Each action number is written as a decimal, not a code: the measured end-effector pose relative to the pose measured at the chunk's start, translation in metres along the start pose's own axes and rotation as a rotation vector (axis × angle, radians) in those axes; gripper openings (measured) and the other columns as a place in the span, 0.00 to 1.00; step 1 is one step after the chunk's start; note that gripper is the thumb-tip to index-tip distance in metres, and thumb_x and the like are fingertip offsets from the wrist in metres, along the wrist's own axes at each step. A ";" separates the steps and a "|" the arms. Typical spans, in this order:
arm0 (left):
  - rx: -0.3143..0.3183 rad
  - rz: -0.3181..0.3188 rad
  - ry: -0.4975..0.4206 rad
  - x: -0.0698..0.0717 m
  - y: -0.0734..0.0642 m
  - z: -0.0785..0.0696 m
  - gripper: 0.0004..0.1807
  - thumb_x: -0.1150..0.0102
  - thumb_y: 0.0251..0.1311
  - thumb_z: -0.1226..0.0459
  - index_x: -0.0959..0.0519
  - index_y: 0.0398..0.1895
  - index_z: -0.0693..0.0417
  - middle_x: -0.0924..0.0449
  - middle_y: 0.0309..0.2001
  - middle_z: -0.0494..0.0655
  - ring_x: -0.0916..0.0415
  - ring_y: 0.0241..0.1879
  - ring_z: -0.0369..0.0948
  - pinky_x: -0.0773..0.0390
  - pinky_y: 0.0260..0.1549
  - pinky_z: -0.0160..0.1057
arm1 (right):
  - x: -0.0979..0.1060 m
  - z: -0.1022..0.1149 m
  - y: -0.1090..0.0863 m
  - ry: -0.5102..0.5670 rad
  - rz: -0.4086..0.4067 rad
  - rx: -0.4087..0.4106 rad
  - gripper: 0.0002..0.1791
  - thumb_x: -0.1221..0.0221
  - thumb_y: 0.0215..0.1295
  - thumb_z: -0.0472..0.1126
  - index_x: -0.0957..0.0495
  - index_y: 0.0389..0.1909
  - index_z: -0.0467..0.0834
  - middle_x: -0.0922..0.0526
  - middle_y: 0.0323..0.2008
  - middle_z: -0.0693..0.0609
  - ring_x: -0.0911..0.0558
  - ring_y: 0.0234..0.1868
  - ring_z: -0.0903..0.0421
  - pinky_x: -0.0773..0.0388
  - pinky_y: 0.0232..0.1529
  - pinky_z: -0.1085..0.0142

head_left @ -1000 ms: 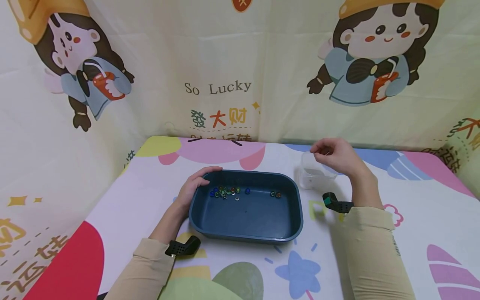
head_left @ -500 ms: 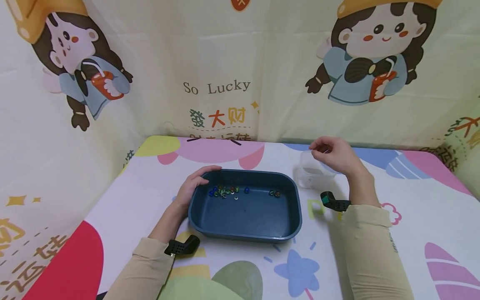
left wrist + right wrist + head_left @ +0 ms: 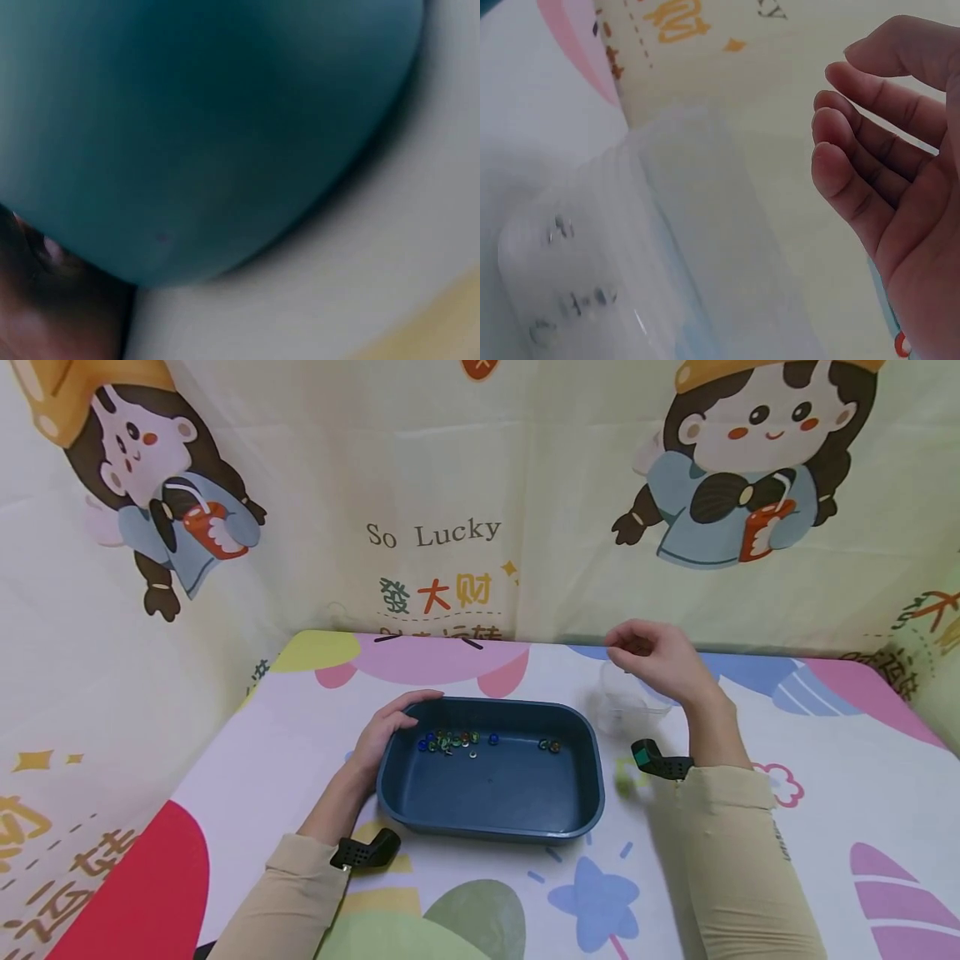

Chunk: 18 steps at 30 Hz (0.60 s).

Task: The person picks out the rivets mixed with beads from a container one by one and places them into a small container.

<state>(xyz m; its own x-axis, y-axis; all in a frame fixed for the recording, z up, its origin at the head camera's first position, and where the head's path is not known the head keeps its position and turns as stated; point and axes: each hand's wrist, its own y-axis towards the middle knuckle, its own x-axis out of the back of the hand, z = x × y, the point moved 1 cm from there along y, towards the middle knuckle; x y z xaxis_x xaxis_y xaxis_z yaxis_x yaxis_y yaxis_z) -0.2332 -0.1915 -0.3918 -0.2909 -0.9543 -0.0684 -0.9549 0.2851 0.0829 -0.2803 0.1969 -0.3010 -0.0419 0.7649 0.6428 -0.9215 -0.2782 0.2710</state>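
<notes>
A dark blue rectangular basin (image 3: 495,802) stands on the table. Inside, glass marbles (image 3: 444,742) and a few small silvery metal pieces (image 3: 472,755) cluster at the far left; one blue marble and two others lie farther right. My left hand (image 3: 375,739) grips the basin's left rim. To the right stands a clear plastic box (image 3: 618,722) with its lid raised; the right wrist view shows several small metal pieces (image 3: 589,301) through its side. Above the box hovers my right hand (image 3: 663,664), fingers loosely curved, nothing visible between thumb and fingertips (image 3: 836,124).
A patterned cloth covers the table (image 3: 675,893), and a printed curtain (image 3: 555,527) hangs along its back and left side. Both wrists wear black camera mounts (image 3: 366,849). In the left wrist view the basin wall (image 3: 210,150) fills most of the frame.
My right hand has risen slightly and moved left over the clear box. A small pale glint at its fingers half a second ago is gone. The left hand and basin stay put.
</notes>
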 end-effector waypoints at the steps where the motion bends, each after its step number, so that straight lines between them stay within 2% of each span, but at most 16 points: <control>1: 0.003 0.000 -0.002 0.000 0.000 0.000 0.31 0.67 0.63 0.72 0.32 0.70 0.65 0.34 0.71 0.53 0.38 0.67 0.49 0.34 0.62 0.43 | -0.001 0.003 0.001 0.005 0.004 0.006 0.15 0.41 0.71 0.43 0.19 0.52 0.37 0.17 0.45 0.43 0.21 0.40 0.53 0.25 0.41 0.71; 10: 0.002 -0.006 -0.021 0.001 0.000 0.000 0.30 0.67 0.63 0.72 0.31 0.69 0.65 0.33 0.70 0.54 0.36 0.66 0.49 0.31 0.60 0.40 | -0.010 0.017 0.008 0.027 0.019 0.079 0.14 0.41 0.71 0.39 0.19 0.51 0.36 0.18 0.42 0.43 0.22 0.39 0.49 0.25 0.41 0.70; 18: 0.001 0.000 -0.026 0.002 0.000 0.002 0.30 0.67 0.63 0.72 0.31 0.69 0.65 0.33 0.69 0.54 0.36 0.66 0.49 0.30 0.59 0.39 | -0.020 0.027 0.014 0.059 0.058 0.109 0.14 0.41 0.70 0.38 0.19 0.51 0.35 0.18 0.42 0.42 0.22 0.39 0.49 0.24 0.42 0.71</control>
<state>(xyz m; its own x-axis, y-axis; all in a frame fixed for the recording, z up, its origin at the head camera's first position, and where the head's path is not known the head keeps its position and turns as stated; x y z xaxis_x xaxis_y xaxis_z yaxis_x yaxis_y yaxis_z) -0.2339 -0.1932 -0.3940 -0.2920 -0.9517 -0.0946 -0.9551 0.2849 0.0815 -0.2822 0.1622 -0.2910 -0.1196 0.7777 0.6171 -0.8696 -0.3820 0.3129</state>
